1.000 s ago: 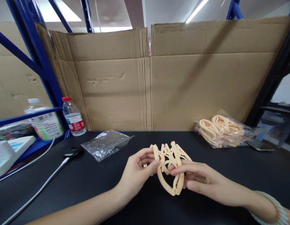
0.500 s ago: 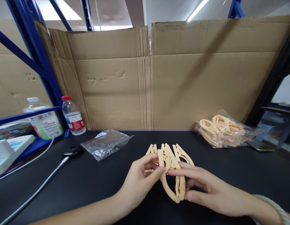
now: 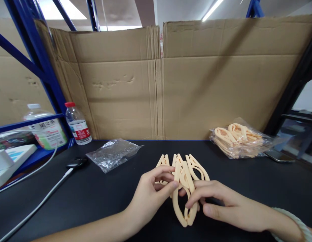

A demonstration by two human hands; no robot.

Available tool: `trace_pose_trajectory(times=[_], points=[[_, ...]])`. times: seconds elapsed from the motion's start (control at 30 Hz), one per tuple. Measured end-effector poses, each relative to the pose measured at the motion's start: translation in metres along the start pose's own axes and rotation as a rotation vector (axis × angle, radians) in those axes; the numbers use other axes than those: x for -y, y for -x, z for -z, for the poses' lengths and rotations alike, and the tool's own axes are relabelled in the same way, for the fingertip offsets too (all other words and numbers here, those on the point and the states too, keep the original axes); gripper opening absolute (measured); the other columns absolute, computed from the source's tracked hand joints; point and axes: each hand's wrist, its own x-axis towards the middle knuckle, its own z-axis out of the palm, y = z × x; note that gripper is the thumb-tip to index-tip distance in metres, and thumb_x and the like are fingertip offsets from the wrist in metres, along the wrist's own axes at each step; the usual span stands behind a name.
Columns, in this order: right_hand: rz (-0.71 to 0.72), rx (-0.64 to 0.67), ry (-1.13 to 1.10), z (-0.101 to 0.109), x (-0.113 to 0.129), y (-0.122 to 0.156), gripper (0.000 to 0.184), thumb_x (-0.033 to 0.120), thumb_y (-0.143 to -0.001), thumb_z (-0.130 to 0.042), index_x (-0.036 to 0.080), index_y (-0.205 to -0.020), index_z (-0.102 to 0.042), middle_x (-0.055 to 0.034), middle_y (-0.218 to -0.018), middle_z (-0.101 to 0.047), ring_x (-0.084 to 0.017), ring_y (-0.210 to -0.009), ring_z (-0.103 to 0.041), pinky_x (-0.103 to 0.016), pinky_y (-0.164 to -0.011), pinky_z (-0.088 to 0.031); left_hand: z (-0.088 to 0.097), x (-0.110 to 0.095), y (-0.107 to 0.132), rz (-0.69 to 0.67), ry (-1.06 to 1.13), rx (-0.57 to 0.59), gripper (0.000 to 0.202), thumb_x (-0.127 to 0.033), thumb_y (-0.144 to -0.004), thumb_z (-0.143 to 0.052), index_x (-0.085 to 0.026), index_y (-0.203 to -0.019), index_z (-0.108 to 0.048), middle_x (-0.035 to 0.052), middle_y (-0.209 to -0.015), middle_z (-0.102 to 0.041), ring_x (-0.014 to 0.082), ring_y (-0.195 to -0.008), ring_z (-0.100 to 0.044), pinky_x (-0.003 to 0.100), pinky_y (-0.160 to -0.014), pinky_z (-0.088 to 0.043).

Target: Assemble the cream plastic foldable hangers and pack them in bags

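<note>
Folding hanger (image 3: 190, 176), looks like, nearest me at the desk (image 3: 108, 201): left hand (image 3: 152, 191) pinches one side, right hand (image 3: 224, 201) hooks fingers over the other, probably keeping both halves steady. Versus half a second ago, its bottom tips sit closer to the person. Loose hangers (image 3: 198, 164) lie just behind, bagged hangers (image 3: 236, 139) way back.

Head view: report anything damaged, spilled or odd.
The tall brown cardboard sheet left of centre looks damaged: rough scuffs mar its plain surface. Nothing looks spilled, and the held beige curved frame shows no obvious damage.
</note>
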Motion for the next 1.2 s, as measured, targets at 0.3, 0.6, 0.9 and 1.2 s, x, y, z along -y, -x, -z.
trace_pose_trajectory(times=[0.3, 0.6, 0.9, 1.2], points=[[-0.155, -0.458, -0.088, 0.043, -0.036, -0.003, 0.039, 0.053, -0.089, -0.052, 0.017, -0.076, -0.063, -0.0013, -0.066, -0.058, -0.010, -0.053, -0.049, -0.022, -0.047, -0.039, 0.009, 0.003, -0.003, -0.179, -0.318, 0.014, 0.021, -0.027, -0.086, -0.058, -0.023, -0.104, -0.069, 0.0065, -0.100, -0.070, 0.0206, -0.088, -0.067, 0.027, -0.071, -0.056], [-0.517, -0.408, 0.367, 0.072, -0.085, 0.011, 0.051, 0.059, -0.088, -0.039, 0.022, -0.054, -0.041, 0.0016, -0.046, -0.045, -0.011, -0.039, -0.040, -0.024, -0.038, -0.027, 0.014, 0.007, -0.002, -0.492, -0.753, 0.225, 0.033, -0.013, -0.085, -0.053, -0.026, -0.115, -0.061, 0.0069, -0.111, -0.066, 0.0239, -0.107, -0.059, 0.039, -0.095, -0.047], [-0.515, -0.344, 0.813, 0.058, -0.047, 0.010, 0.043, 0.050, -0.092, -0.038, 0.020, -0.063, -0.047, -0.0066, -0.069, -0.059, -0.019, -0.063, -0.055, -0.032, -0.059, -0.043, 0.011, 0.008, 0.010, -0.368, -1.130, 0.357, 0.047, -0.031, -0.086, -0.056, -0.029, -0.133, -0.046, 0.0087, -0.144, -0.044, 0.0330, -0.136, -0.035, 0.065, -0.110, -0.024], [-0.290, 0.047, 0.713, 0.006, -0.025, 0.010, 0.072, 0.065, -0.090, -0.037, 0.032, -0.151, -0.016, -0.0087, -0.159, -0.011, -0.039, -0.144, -0.002, -0.068, -0.110, -0.009, 0.009, 0.022, 0.013, -0.229, -1.178, 0.469, 0.080, -0.059, -0.082, -0.054, -0.035, -0.150, -0.018, 0.0143, -0.158, -0.011, 0.0501, -0.140, -0.008, 0.080, -0.097, -0.020]])
